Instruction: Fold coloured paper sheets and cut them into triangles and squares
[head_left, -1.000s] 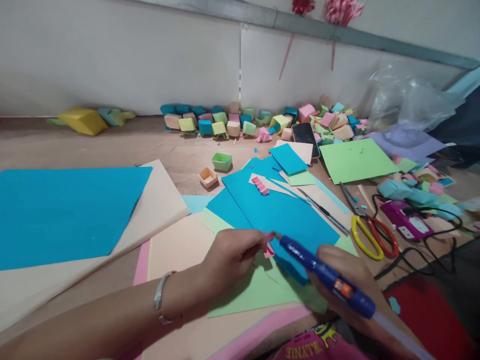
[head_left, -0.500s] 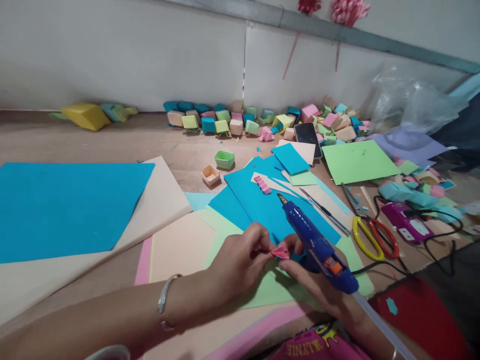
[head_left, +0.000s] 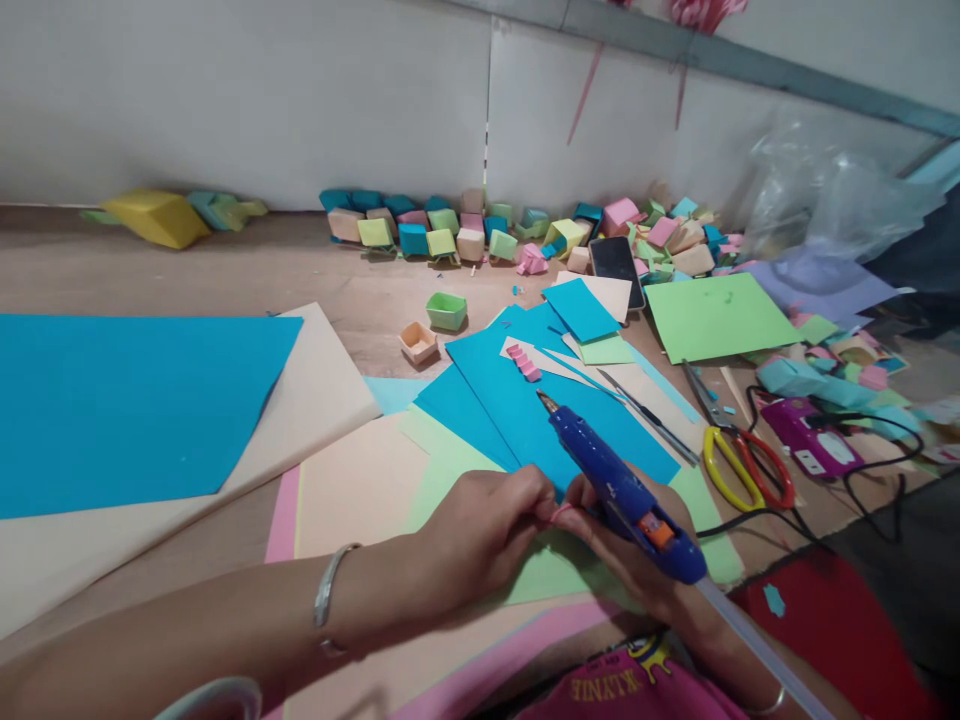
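Observation:
Fingertips of my left hand [head_left: 480, 535] pinch a small folded pink paper piece [head_left: 559, 512], of which only a thin edge shows. On its other side, the thumb and finger of my right hand [head_left: 637, 560] press against the same piece. A blue hot glue gun [head_left: 611, 480] with an orange switch rests in my right hand too, its nozzle pointing up and left and a clear glue stick [head_left: 750, 640] out of its back. Beneath my hands lie blue sheets [head_left: 495, 400] and a light green sheet [head_left: 555, 575]. A pleated pink strip [head_left: 523, 362] lies beyond the nozzle.
Yellow-and-red scissors [head_left: 724, 470], a craft knife [head_left: 652, 420] and a purple power socket box [head_left: 814, 440] with black cables lie to the right. Small open boxes, one green [head_left: 447, 311] and one peach [head_left: 418, 343], stand beyond. Several folded paper boxes [head_left: 412, 238] line the wall near a phone [head_left: 616, 270].
The pink piece showed its folded opening before; now it is pressed between my fingertips and mostly covered. The glue gun has shifted slightly left, and my hands have drawn closer together.

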